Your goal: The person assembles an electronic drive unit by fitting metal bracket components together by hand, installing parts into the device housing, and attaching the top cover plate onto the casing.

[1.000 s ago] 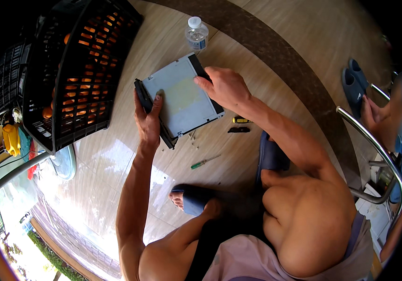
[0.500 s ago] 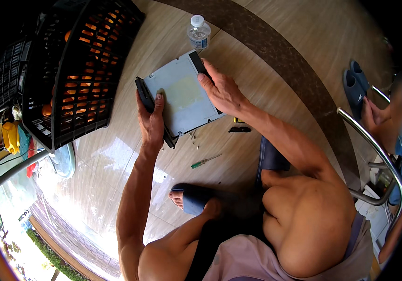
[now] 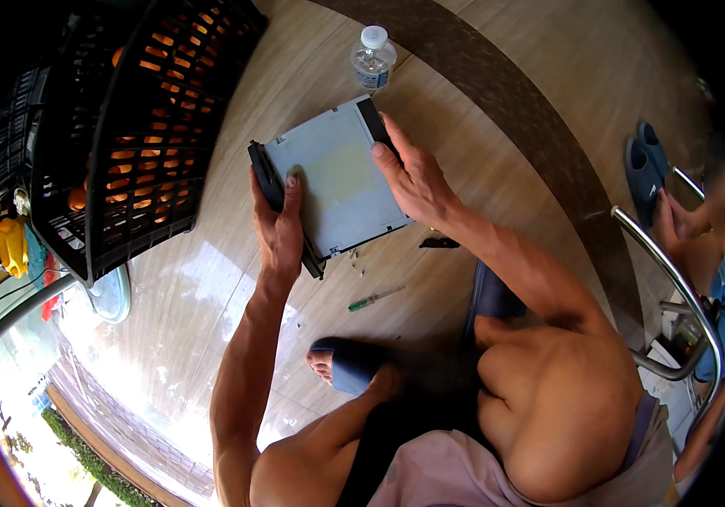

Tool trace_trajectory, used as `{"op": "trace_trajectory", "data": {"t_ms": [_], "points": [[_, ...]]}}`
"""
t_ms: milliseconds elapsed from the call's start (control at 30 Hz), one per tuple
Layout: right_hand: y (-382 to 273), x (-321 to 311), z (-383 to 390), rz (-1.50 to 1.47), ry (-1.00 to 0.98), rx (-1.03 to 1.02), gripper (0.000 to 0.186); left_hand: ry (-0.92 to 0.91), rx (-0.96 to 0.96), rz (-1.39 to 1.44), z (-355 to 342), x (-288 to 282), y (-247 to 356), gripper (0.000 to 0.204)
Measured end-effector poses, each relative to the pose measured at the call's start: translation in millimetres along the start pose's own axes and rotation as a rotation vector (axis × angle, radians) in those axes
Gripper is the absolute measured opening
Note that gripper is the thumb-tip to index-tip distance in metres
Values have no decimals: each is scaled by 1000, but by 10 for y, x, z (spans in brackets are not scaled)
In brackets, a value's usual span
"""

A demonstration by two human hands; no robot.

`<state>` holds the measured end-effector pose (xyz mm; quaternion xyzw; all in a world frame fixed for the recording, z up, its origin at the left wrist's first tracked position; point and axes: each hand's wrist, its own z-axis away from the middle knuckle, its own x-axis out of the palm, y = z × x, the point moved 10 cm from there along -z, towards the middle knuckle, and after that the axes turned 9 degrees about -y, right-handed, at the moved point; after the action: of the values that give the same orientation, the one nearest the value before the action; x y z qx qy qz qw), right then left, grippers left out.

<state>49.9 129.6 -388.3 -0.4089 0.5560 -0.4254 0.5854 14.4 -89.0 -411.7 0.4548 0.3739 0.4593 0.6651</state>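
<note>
Grey metal drive unit [image 3: 337, 182] lies on the wooden floor [image 3: 210, 279], left hand [image 3: 278, 228] clasping its 9 o'clock edge, while the right hand [image 3: 413, 182] has shifted from gripping the 1 o'clock corner to resting spread flat on the lid, steadying it; green screwdriver [image 3: 375, 297] at 6 o'clock.

Looks like home patio or porch, work done sitting right on floor. Glossy tile floor [image 3: 497, 93] with dark curved band, strong sun glare. Black plastic crates [image 3: 125, 127] stacked at side, slippers [image 3: 648, 165] parked nearby, water bottle [image 3: 372, 57] standing on tile, metal chair frame [image 3: 675, 279], greenery past floor edge lower left.
</note>
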Motion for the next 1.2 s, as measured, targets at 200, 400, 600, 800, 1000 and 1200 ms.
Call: {"op": "trace_trajectory", "data": {"t_ms": [200,400,600,800,1000,1200], "points": [[38,-2,15,-80,-44,130,53,-15,-42,-20,1,9,-32,79],[-11,-71,12,-32,33,82,48,16,-116,-46,30,7,-1,77],[27,-219,-24,211,24,141,42,-9,-85,-2,31,22,-24,73],[94,-258,-62,-17,-73,274,36,-27,-105,-34,43,18,-78,65],[187,-252,-100,-265,-126,260,34,-48,-108,46,42,34,-58,71],[150,-206,-111,-290,-199,299,33,-54,-102,22,54,5,-64,69]]}}
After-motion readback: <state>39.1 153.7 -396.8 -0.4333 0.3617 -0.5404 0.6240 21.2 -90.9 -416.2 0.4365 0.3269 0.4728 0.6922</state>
